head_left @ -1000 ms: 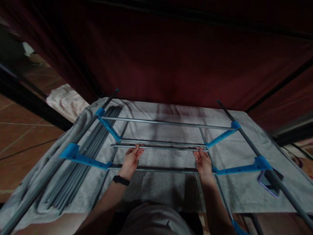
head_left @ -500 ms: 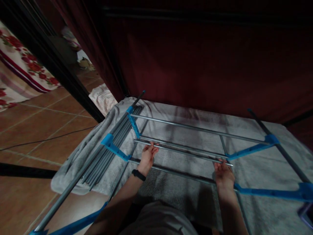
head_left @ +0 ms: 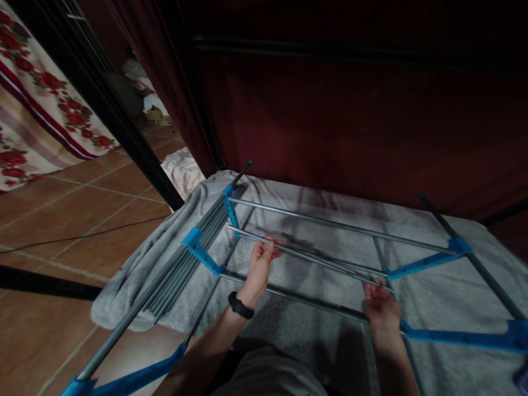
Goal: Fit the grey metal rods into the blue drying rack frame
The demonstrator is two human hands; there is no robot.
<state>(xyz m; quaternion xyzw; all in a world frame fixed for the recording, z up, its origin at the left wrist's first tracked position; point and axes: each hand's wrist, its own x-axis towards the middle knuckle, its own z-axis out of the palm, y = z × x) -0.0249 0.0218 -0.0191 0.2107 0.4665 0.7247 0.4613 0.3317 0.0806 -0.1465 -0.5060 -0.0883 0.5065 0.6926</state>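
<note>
Left hand (head_left: 260,267) and right hand (head_left: 381,309) both pinching one rod (head_left: 338,269)
Fingers curled around it near either end, hands well apart; it slants within the blue-jointed frame (head_left: 330,223), above the blanket (head_left: 124,283), where more rods (head_left: 181,278) lie bunched.

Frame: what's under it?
The rod pile lies under the left side of the frame, on the grey blanket. Whatever is directly beneath the pile or blanket is covered.
</note>
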